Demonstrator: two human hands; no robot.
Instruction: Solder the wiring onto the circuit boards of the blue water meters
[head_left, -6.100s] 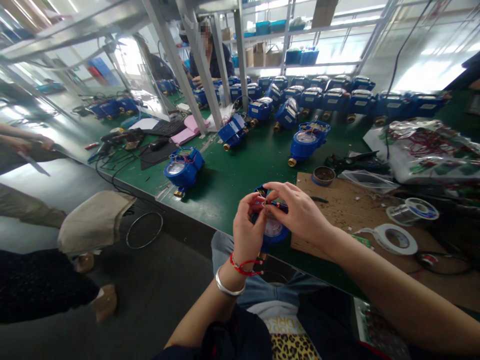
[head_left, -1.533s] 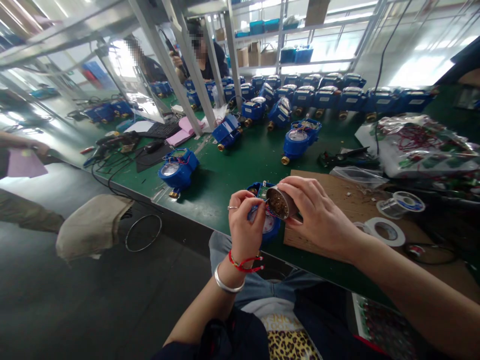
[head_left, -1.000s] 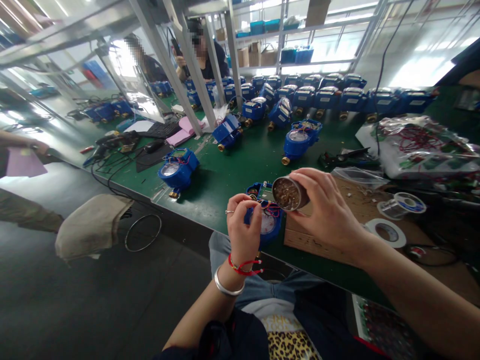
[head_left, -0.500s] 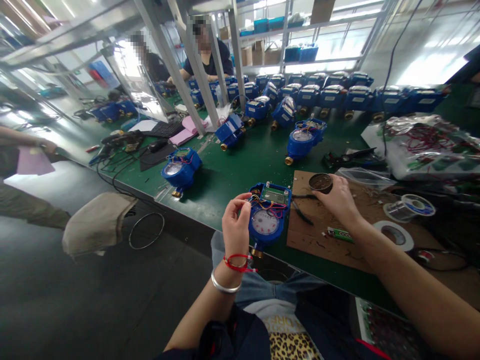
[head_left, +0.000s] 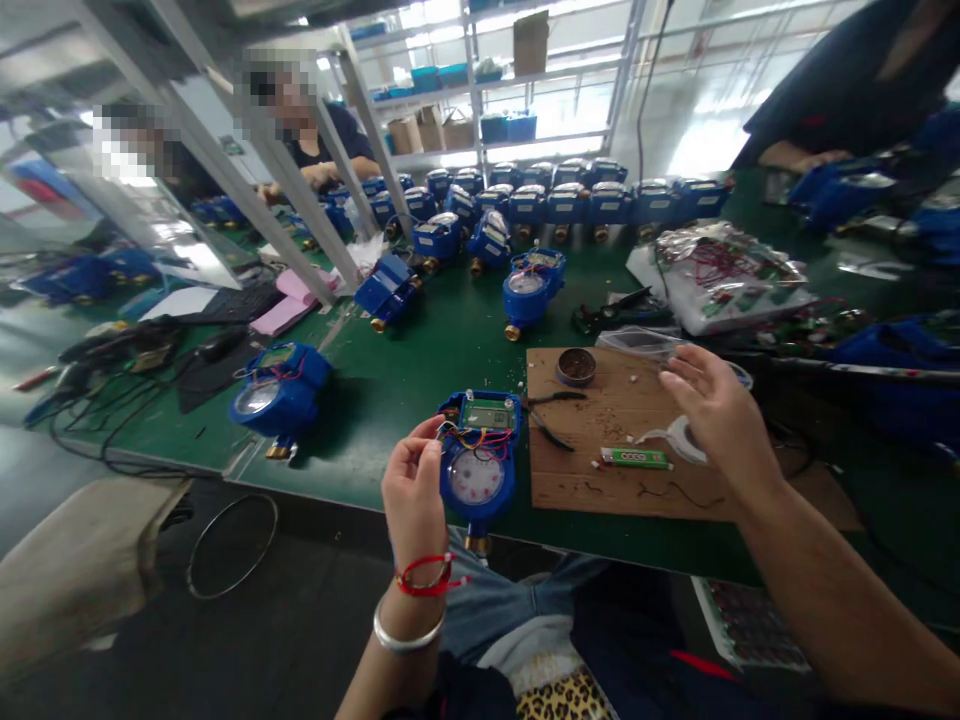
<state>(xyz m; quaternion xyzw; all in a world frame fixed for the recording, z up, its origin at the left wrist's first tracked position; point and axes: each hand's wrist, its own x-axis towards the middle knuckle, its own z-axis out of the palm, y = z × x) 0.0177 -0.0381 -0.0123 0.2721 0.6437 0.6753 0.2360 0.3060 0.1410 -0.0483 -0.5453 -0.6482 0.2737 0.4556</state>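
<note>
An open blue water meter (head_left: 480, 470) with a white dial, a green circuit board and coloured wires lies at the near edge of the green bench (head_left: 420, 365). My left hand (head_left: 412, 490) is closed in a pinch on the meter's thin wires at its left side. My right hand (head_left: 712, 410) hovers with fingers spread over a white tape roll (head_left: 675, 440) on the brown board (head_left: 607, 480). A small round tin (head_left: 576, 366) stands at the board's far edge. A black tool (head_left: 551, 415) and a small green stick (head_left: 636, 457) lie on the board between the meter and my right hand.
Several more blue meters stand on the bench, one at the left (head_left: 274, 400) and a row along the back (head_left: 570, 200). A plastic bag of boards with red wires (head_left: 720, 275) lies at the right. Cables and a keyboard (head_left: 225, 305) are at the left. Other people work at the far side.
My right hand set the round tin down on the board, let go and moved right to the tape roll. My left hand kept its pinch at the meter. The view swung right.
</note>
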